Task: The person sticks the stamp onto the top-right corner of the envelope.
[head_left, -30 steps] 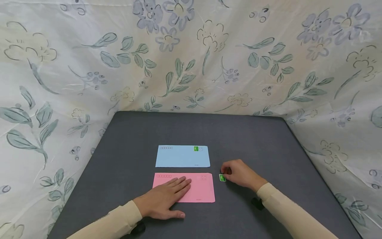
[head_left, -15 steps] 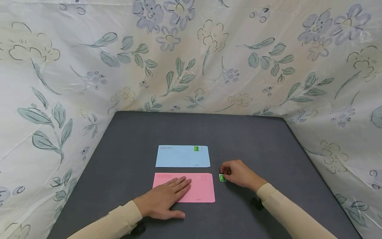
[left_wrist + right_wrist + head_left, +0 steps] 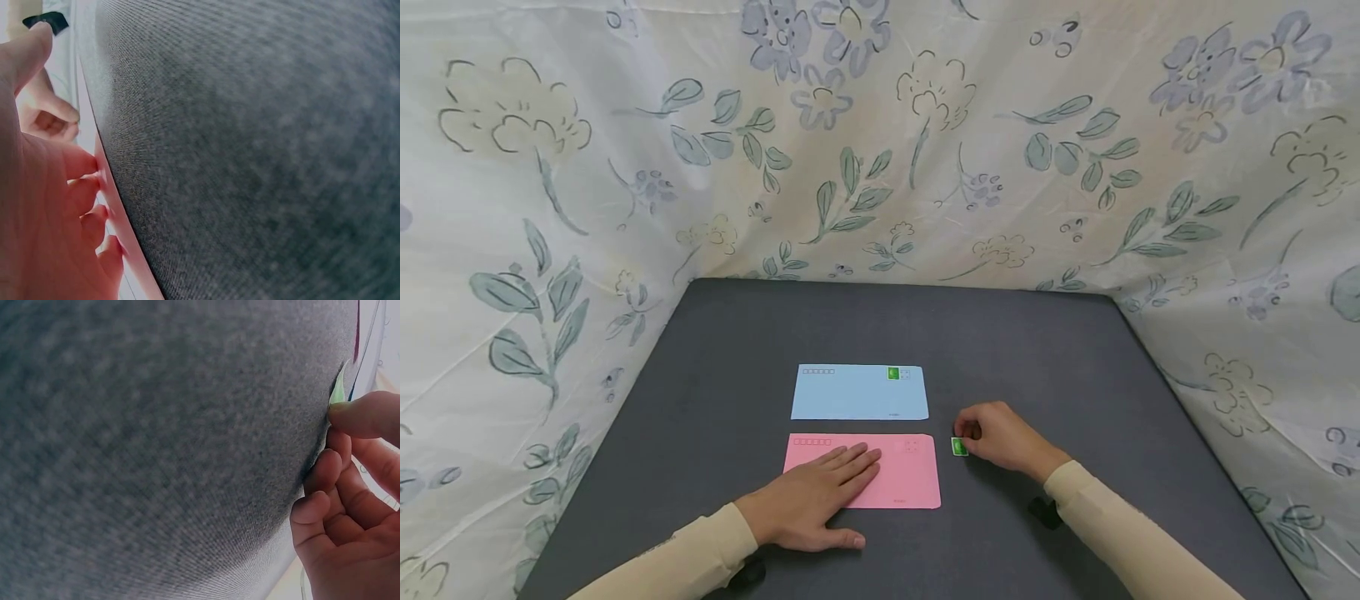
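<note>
From the head, the left hand (image 3: 808,504) lies flat on the pink envelope (image 3: 901,481), probably steadying it; just to its right, the right hand (image 3: 1006,438) pinches a green stamp (image 3: 958,447). Left wrist: fingertips touch the envelope. Right wrist: the stamp seems tilted off the table (image 3: 156,456), perhaps for grip.

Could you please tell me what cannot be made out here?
Head view: lower left part of the pink envelope, covered by the left hand.
Head view: design on the pinched green stamp, too small and partly covered by the right hand.
Head view: lower print on the blue envelope, too small.
Head view: sleeves, cut off by bottom edge.
</note>
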Motion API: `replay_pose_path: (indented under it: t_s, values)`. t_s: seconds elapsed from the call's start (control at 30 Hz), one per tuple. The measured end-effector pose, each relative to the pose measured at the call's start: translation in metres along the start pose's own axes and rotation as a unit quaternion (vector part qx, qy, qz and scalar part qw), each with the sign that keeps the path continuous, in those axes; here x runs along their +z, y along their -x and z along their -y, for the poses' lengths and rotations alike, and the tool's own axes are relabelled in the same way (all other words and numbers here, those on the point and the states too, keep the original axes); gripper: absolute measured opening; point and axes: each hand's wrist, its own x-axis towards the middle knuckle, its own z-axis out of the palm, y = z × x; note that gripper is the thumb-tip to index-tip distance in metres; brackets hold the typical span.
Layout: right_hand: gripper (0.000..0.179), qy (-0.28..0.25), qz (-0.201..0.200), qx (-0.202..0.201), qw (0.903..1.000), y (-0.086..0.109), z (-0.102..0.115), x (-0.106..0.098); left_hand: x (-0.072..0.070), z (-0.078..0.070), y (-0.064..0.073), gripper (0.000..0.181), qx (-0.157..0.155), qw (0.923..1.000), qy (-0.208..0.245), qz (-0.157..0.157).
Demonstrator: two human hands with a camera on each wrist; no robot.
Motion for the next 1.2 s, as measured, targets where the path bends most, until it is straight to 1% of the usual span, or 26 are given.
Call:
replay_pose_path:
  t_s: [0.2,0.53,0.63,0.77,0.97,1.2]
  values:
    - [0.023,0.013,-0.005,-0.008,0.9999,-0.001,-0.003,0.003,0.000,0.001,-0.001,0.094,-0.003,1.0000,0.004,0.001]
    - [0.020,0.004,-0.010,-0.023,0.9997,-0.001,-0.005,0.001,-0.002,0.001,-0.001,0.094,-0.010,0.9998,0.015,0.009]
    - [0.022,-0.002,-0.008,-0.023,0.9997,0.000,-0.005,0.001,-0.002,0.001,-0.001,0.094,-0.008,0.9999,0.010,0.007]
    - [0.023,-0.017,-0.006,-0.021,0.9996,0.000,-0.006,-0.001,-0.002,0.003,-0.002,0.094,-0.006,1.0000,0.000,0.005]
    - [0.021,-0.051,0.002,0.002,0.9987,0.000,-0.009,-0.002,-0.003,0.003,-0.002,0.094,-0.010,0.9998,0.013,0.013]
    - [0.015,-0.099,0.018,0.010,0.9949,-0.003,-0.011,-0.009,-0.005,0.004,-0.002,0.094,-0.009,0.9998,0.011,0.012]
